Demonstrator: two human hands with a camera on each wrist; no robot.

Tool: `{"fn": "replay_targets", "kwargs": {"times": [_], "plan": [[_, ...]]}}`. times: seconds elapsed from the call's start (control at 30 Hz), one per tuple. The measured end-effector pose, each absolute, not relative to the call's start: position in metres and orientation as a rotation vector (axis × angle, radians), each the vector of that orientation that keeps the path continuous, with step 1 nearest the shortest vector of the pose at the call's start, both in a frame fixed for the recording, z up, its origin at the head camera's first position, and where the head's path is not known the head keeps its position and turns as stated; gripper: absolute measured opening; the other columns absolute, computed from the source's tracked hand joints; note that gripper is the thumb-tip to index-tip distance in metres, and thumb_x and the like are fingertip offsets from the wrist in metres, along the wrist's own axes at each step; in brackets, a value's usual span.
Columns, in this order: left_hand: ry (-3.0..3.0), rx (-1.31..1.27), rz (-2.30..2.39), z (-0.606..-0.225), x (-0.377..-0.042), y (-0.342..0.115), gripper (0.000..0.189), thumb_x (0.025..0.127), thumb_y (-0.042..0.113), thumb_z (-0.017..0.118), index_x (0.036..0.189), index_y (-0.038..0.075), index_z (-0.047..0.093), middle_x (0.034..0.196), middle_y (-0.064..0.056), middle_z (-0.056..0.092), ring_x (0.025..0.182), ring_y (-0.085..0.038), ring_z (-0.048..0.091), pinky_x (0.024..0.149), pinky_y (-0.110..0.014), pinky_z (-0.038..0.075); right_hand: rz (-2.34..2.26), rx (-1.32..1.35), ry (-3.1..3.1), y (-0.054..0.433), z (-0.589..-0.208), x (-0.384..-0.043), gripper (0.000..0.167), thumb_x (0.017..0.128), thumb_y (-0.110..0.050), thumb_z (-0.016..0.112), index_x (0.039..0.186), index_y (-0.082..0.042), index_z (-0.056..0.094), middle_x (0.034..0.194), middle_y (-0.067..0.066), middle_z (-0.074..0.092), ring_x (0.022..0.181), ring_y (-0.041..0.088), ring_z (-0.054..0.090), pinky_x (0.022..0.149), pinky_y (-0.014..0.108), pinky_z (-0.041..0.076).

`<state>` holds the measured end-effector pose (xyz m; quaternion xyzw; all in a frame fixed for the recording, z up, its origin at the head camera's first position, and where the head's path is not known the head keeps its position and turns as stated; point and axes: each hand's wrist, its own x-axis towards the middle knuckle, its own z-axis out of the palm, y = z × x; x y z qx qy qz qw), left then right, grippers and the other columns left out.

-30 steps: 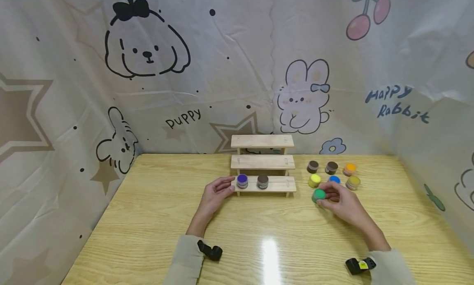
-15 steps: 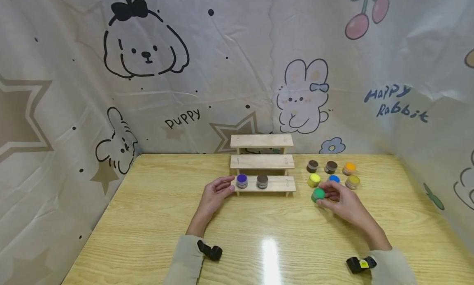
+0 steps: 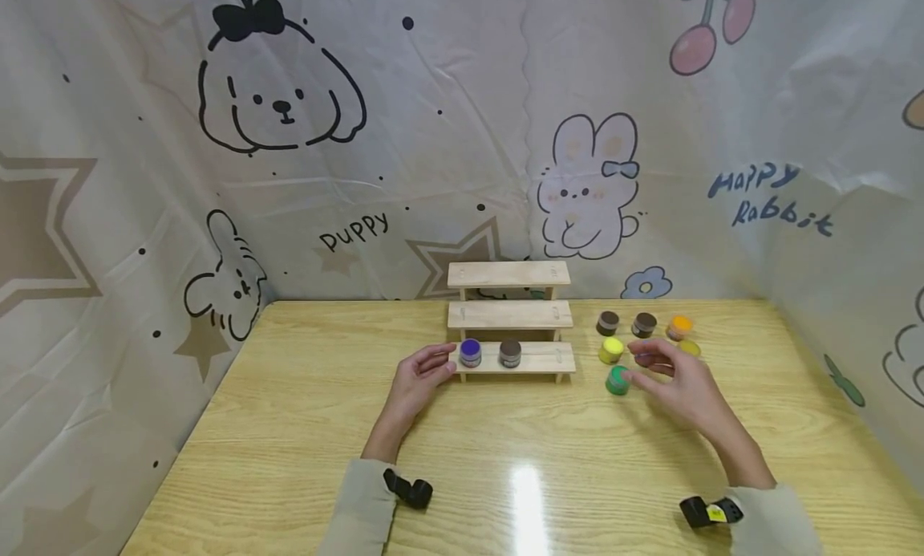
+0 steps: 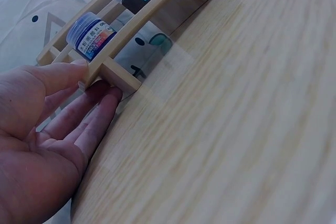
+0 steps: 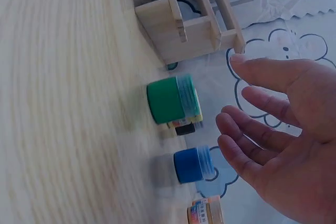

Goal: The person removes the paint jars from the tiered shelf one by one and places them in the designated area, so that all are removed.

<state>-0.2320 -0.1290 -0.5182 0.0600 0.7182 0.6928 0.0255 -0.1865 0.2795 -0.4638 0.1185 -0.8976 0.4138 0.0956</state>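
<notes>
My left hand [image 3: 419,379] grips the left end of the lowest step of a three-tier wooden display stand [image 3: 537,359]. In the left wrist view the thumb lies at the board's edge and the fingers reach underneath. On that step stand a purple paint jar [image 3: 470,352] and a dark brown paint jar [image 3: 509,353]. My right hand [image 3: 682,387] hovers, fingers spread and holding nothing, just right of a green paint jar [image 3: 617,380] upright on the table. The right wrist view shows a gap between fingertips and the green jar [image 5: 167,100]. A blue paint jar [image 5: 190,165] is mostly hidden by this hand in the head view.
Near the right hand stand a yellow jar [image 3: 610,350], two dark jars, one of them a brown jar [image 3: 644,325], an orange jar [image 3: 679,326] and an ochre jar [image 3: 689,348]. A printed cloth [image 3: 447,155] hangs behind the wooden table [image 3: 325,395].
My right hand has let go of the green jar and drawn back slightly to the right, now covering the blue jar. My left hand stays on the stand.
</notes>
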Motion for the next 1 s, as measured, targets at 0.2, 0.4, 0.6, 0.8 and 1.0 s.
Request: {"fn": "replay_targets", "kwargs": {"times": [0.2,0.4,0.6,0.8,1.0], "plan": [[2.205,0.200,2.158,-0.518,-0.232,-0.128,0.036,0.096,0.001,0.071,0.131,-0.004,0.066,0.131,-0.021,0.067,0.122,-0.032,0.062,0.092,-0.021,0.054,1.295,0.399,-2.617,0.269,-0.459,-0.188,0.038,0.093,-0.011,0.078,0.125,0.003,0.064,0.121,0.020,0.067,0.109,0.036,0.065,0.092,0.015,0.052],[2.187,0.227,2.171,-0.517,-0.232,-0.128,0.036,0.096,0.001,0.070,0.132,-0.006,0.064,0.133,-0.023,0.065,0.124,-0.037,0.060,0.092,-0.021,0.054,1.269,0.444,-2.606,0.254,-0.444,-0.194,0.036,0.094,-0.015,0.077,0.125,0.000,0.064,0.122,0.017,0.067,0.109,0.032,0.065,0.092,0.027,0.056],[2.204,0.190,2.168,-0.517,-0.232,-0.128,0.035,0.095,-0.001,0.071,0.130,-0.003,0.066,0.130,-0.020,0.068,0.119,-0.030,0.063,0.091,-0.022,0.055,1.304,0.477,-2.579,0.240,-0.424,-0.203,0.039,0.095,-0.016,0.077,0.128,0.000,0.063,0.123,0.016,0.068,0.110,0.033,0.064,0.095,0.036,0.055],[2.246,0.202,2.140,-0.518,-0.231,-0.129,0.035,0.096,0.003,0.071,0.130,-0.003,0.066,0.128,-0.017,0.069,0.115,-0.020,0.065,0.091,-0.023,0.055,1.369,0.478,-2.564,0.225,-0.412,-0.208,0.040,0.096,-0.020,0.076,0.130,-0.002,0.064,0.125,0.014,0.067,0.112,0.031,0.065,0.096,0.025,0.054],[2.224,0.178,2.153,-0.515,-0.230,-0.128,0.034,0.096,0.002,0.071,0.129,-0.003,0.067,0.128,-0.020,0.068,0.116,-0.025,0.065,0.089,-0.023,0.056,1.456,0.501,-2.495,0.212,-0.407,-0.212,0.039,0.097,-0.018,0.075,0.130,-0.002,0.064,0.125,0.014,0.067,0.112,0.031,0.065,0.091,0.010,0.049]]}}
